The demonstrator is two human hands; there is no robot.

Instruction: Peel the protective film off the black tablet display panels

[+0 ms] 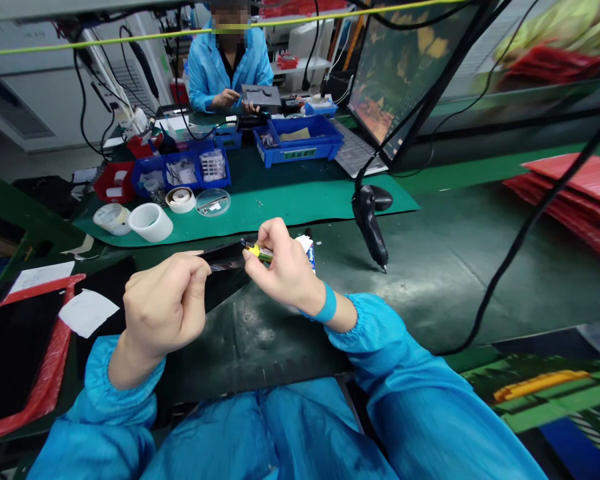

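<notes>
My left hand (165, 303) is closed on one end of a thin, dark, glossy flat piece (227, 262), held up over the green bench. Pinched in my right hand (287, 273) is a slim tube with a yellow band (260, 252), its dark tip at the piece's far end. I cannot tell whether the tip touches it. Right behind that hand, a blue-and-white printed packet (311, 255) shows in part. A blue band circles my right wrist.
Ahead are a white tape roll (151, 223), a round clear dish (213, 203), blue parts bins (181, 170) and a black corded screwdriver (371, 230) hanging. A red-wrapped dark panel (20, 347) lies left; red sheets (575, 197) are stacked right. A co-worker (230, 67) sits opposite.
</notes>
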